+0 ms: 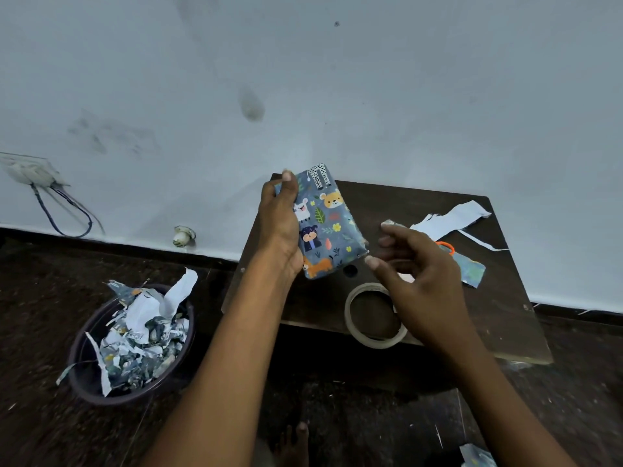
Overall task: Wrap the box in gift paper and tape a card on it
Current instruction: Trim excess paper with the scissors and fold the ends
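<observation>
The box (323, 224) is wrapped in blue-grey paper printed with cartoon animals. My left hand (279, 220) grips it by its left long edge and holds it tilted above the dark wooden board (488, 298). My right hand (418, 281) hovers just right of the box's lower corner, its fingers loosely curled and thumb and forefinger near each other; whether they hold a bit of tape I cannot tell. A roll of clear tape (374, 315) lies flat on the board, partly under my right hand. I see no card that I can tell apart from the scraps.
White and patterned paper scraps (451, 220) lie at the board's far right, beside an orange-handled tool (446, 247), mostly hidden. A dark bowl (131, 345) of paper offcuts stands on the floor at left. A wall socket with cables (37, 173) is on the wall.
</observation>
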Demonstrator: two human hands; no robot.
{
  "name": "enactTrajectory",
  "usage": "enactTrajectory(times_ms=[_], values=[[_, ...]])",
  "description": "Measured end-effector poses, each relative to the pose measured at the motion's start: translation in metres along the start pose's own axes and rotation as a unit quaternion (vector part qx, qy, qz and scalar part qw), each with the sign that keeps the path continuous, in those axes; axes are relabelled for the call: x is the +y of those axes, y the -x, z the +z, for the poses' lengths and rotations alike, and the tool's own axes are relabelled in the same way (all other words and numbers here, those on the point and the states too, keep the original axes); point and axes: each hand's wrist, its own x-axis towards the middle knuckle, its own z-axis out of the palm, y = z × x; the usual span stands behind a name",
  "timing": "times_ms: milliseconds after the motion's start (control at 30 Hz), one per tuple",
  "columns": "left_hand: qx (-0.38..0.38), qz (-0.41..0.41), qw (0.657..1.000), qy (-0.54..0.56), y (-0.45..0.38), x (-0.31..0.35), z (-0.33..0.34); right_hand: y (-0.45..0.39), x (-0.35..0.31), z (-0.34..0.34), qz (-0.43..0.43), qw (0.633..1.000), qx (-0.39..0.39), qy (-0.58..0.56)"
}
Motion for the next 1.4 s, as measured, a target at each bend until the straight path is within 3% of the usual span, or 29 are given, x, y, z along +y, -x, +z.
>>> enactTrajectory(times_ms=[100, 367, 700, 900, 1167, 1400], values=[[-0.007, -0.019, 1.000, -0.006, 0.001, -0.002, 0.003, -0.005, 0.000, 0.002, -0.079, 0.996, -0.043, 0.014], [0.004, -0.067, 0.998, -0.021, 0.002, -0.007, 0.004, -0.015, 0.004, 0.001, -0.159, 0.986, 0.005, 0.060], [-0.102, -0.052, 0.993, -0.040, 0.014, -0.003, 0.002, -0.022, 0.009, -0.001, -0.163, 0.986, 0.005, 0.029], [-0.065, -0.011, 0.998, -0.004, 0.015, -0.012, 0.009, -0.023, 0.013, -0.001, -0.102, 0.993, 0.013, 0.054], [-0.024, 0.014, 0.999, 0.029, 0.014, -0.014, 0.015, -0.025, 0.001, -0.003, -0.062, 0.984, -0.100, 0.131], [-0.009, 0.011, 0.999, 0.049, 0.016, -0.018, 0.024, -0.024, 0.001, 0.012, -0.133, 0.982, -0.052, 0.124]])
